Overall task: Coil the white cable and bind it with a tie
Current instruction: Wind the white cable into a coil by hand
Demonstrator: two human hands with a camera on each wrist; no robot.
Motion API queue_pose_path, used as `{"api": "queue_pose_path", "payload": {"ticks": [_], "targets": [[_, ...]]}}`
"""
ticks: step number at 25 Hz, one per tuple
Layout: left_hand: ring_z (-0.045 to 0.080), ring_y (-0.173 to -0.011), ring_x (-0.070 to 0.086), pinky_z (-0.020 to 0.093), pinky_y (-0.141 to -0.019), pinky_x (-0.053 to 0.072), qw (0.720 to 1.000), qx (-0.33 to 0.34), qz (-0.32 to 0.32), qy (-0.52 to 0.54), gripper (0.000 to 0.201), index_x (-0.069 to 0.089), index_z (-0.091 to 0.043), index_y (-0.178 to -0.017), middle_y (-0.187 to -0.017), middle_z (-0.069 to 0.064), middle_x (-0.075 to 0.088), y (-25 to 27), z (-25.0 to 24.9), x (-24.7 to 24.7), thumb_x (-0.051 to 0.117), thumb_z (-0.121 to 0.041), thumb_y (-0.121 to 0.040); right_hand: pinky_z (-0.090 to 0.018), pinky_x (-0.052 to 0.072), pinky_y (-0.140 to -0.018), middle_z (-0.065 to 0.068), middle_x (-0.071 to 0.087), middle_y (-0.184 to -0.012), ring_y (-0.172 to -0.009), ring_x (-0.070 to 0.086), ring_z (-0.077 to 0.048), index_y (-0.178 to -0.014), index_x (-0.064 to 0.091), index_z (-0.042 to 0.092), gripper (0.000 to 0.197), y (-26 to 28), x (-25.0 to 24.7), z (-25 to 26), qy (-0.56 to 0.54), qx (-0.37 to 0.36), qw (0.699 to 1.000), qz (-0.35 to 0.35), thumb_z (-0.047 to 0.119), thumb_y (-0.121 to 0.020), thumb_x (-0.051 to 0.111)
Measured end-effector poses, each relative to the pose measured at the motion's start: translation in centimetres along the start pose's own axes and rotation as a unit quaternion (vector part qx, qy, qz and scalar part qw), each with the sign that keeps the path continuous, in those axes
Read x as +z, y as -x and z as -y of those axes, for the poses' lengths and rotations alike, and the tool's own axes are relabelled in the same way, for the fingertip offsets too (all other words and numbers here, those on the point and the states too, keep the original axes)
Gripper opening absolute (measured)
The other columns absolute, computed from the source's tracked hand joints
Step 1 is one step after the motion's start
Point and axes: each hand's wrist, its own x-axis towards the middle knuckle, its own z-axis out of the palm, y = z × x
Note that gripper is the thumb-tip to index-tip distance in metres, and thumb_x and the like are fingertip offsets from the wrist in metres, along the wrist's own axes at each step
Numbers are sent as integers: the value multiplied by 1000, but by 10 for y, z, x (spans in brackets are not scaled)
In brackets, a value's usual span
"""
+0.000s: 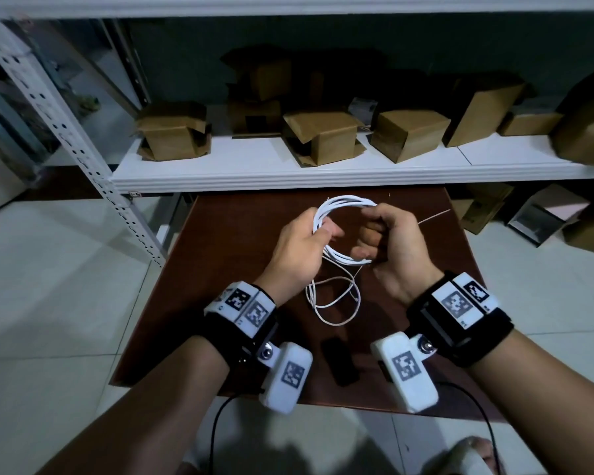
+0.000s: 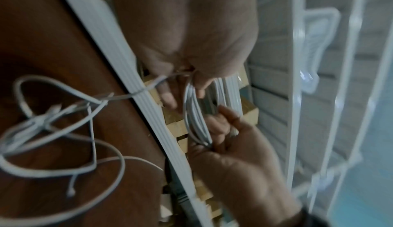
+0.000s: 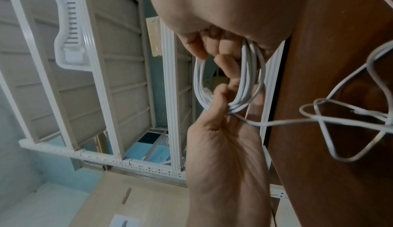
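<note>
The white cable is partly wound into a coil of several loops, held upright above the brown table. My left hand grips the coil's left side, thumb over the strands. My right hand has its fingers curled round the right side and pinches the lower strands. In the wrist views the coil runs between both hands. The uncoiled cable tail lies in loose loops on the table below the hands. A thin pale tie lies on the table to the right of my right hand.
A small black object lies on the table near its front edge. Behind the table a white shelf carries several cardboard boxes. A perforated white shelf post slants at the left. More boxes stand on the floor at the right.
</note>
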Motion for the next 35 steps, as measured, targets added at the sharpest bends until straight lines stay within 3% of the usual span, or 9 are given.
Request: {"api": "queue_pose_path", "payload": {"ticks": [4,8,12,14,18,21,27,32,35], "targets": [[17,-72,64,32,-79,58,939,-47,78,332,21,54,-5,-98,-73,1,57,1,-13,-2,38,1,-110,-23,17,-46,4,10,-56,-52,5,-15,-58,28,24,42,0,-1,3,-33,26,999,25,13,-92,51],[8,-58,39,29,-78,56,914,-48,131,381,15,51,-6,-105,-69,-6,44,2,-16,-4,40,-16,-110,-24,14,-49,6,16,-47,-45,4,-13,-54,29,23,45,0,-2,9,-46,34,998,40,15,-93,48],[10,-56,30,32,-73,52,897,-90,150,406,28,51,-10,-94,-68,-3,32,0,-16,-11,37,-27,-111,-24,22,-47,4,18,-45,-47,2,-15,-53,30,21,44,3,-4,9,-28,54,996,65,15,-93,47],[9,-52,27,31,-67,49,900,-104,152,396,33,47,-14,-85,-63,-6,28,-2,-17,-17,34,-27,-112,-26,30,-50,3,18,-45,-46,3,-16,-54,30,21,41,3,-5,9,-22,77,992,92,15,-91,48],[8,-46,22,34,-61,45,947,-89,139,274,38,44,-18,-77,-57,-9,26,-4,-12,-20,35,-27,-113,-31,34,-57,2,16,-51,-40,10,-14,-58,32,21,38,1,-6,11,72,91,986,117,12,-90,49],[8,-46,24,36,-62,47,965,-83,140,208,39,43,-19,-77,-59,-7,27,-1,-10,-19,35,-31,-114,-31,36,-54,1,13,-60,-51,6,-17,-62,32,22,36,1,-6,10,170,74,977,101,11,-90,52],[7,-44,26,34,-62,51,967,-89,154,184,40,43,-21,-77,-60,-6,27,-3,-7,-21,39,-44,-109,-32,35,-52,-3,17,-67,-54,12,-19,-64,36,21,32,-5,-6,13,221,36,968,109,14,-82,61],[9,-45,26,34,-61,50,972,-93,148,157,43,43,-19,-76,-60,-5,28,-1,-5,-20,36,-39,-113,-31,42,-51,-4,14,-68,-64,6,-24,-64,35,19,34,-1,-3,10,265,39,957,110,12,-90,57],[9,-45,28,33,-58,50,977,-83,156,119,43,44,-19,-76,-58,-8,30,-1,-4,-21,36,-37,-113,-29,47,-51,-8,17,-71,-57,12,-21,-70,44,13,24,2,-1,11,323,35,939,112,9,-90,56]]}}
